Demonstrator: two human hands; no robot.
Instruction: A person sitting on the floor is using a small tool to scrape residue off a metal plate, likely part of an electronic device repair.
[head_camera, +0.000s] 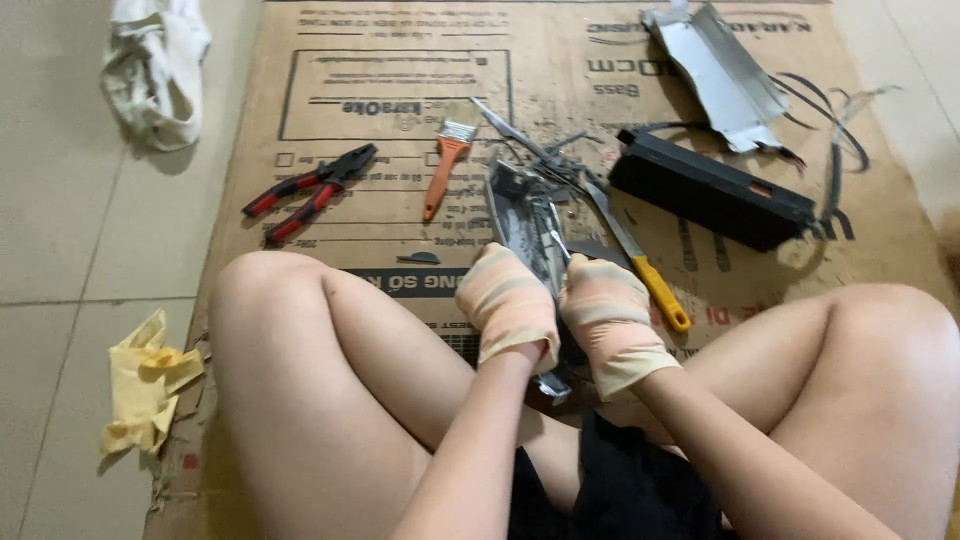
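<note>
The person sits cross-legged on a flattened cardboard sheet (400, 60), both hands in striped cloth gloves. The left hand (508, 305) and the right hand (612, 322) close side by side around a long grey metal piece (528, 225), held just above the cardboard between the knees. Its long axis runs near to far, leaning slightly left at the far end; the far end points away towards the paintbrush, and the near end pokes out below the left hand. The left fingers are curled and pressed together around the piece's left edge; the right fingers wrap its right edge, though exactly how they pinch cannot be told from behind the glove. Just right of the right hand lies a blade with a yellow handle (640, 262), angled far-left to near-right. Farther off are an orange-handled paintbrush (446, 160), red-and-black pliers (308, 192) to the left, a black box (712, 190) and a bent sheet of metal (722, 75) at far right. A white cloth (155, 70) and a yellow rag (145, 385) lie on the tiled floor at left.
</note>
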